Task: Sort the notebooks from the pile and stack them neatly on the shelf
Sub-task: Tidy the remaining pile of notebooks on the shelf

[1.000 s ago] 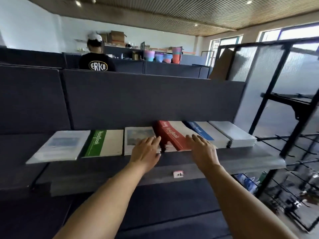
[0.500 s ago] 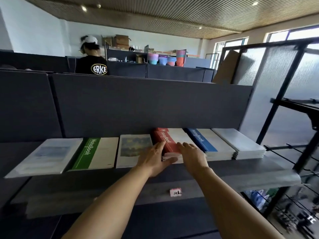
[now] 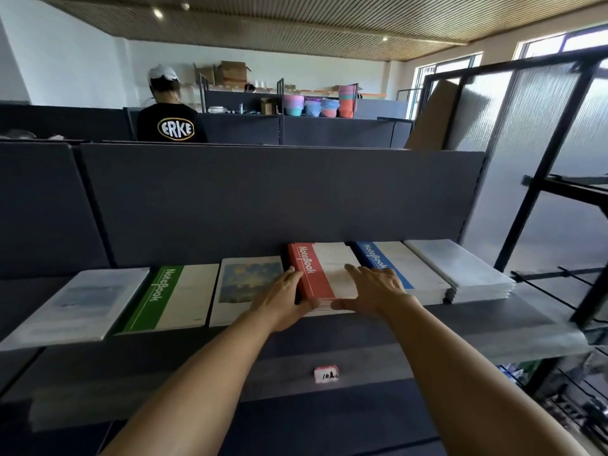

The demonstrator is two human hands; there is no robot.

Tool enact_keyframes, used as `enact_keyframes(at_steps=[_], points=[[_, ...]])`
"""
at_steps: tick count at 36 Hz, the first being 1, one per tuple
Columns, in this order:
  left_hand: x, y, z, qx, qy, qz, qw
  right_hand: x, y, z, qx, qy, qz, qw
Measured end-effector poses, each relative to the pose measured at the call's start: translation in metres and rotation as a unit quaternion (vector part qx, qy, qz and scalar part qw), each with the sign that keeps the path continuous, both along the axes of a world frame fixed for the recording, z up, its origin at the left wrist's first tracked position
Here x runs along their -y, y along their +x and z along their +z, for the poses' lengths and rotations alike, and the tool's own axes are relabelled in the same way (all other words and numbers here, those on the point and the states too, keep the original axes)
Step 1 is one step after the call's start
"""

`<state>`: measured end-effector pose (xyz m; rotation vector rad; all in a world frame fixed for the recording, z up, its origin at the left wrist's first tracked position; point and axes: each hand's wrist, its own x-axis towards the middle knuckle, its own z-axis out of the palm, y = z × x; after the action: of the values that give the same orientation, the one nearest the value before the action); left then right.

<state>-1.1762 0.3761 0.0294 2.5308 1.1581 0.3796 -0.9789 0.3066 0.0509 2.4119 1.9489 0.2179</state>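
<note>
Left hand (image 3: 283,299) and right hand (image 3: 378,287), fingers straight, squaring red notebook stack (image 3: 324,281) (nothing gripped); uneven push could skew it rightward against blue stack (image 3: 404,274).

You are looking through a wide-angle lens: the ceiling slats (image 3: 296,24) and the black metal frame (image 3: 539,166) bow outward near the edges. Daylight floods in from the windows (image 3: 552,47) at upper right, which are blown out to white, and small recessed ceiling lights (image 3: 158,13) add glare spots. The dark partition (image 3: 263,199) and shelf (image 3: 427,327) stay dim (little detail there). The lower right corner is smeared and blurred; the middle is fairly sharp.
</note>
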Motion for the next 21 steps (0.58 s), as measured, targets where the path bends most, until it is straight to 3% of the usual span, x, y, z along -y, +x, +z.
enact_keyframes(at_steps=[11, 21], points=[[-0.006, 0.011, 0.008, 0.061, -0.053, -0.01, 0.997, -0.024, 0.008, 0.005, -0.198, -0.022, -0.01, 0.98], [-0.011, 0.02, 0.013, 0.058, -0.08, -0.007, 0.995, -0.036, 0.017, -0.003, -0.209, -0.029, 0.003, 0.978]])
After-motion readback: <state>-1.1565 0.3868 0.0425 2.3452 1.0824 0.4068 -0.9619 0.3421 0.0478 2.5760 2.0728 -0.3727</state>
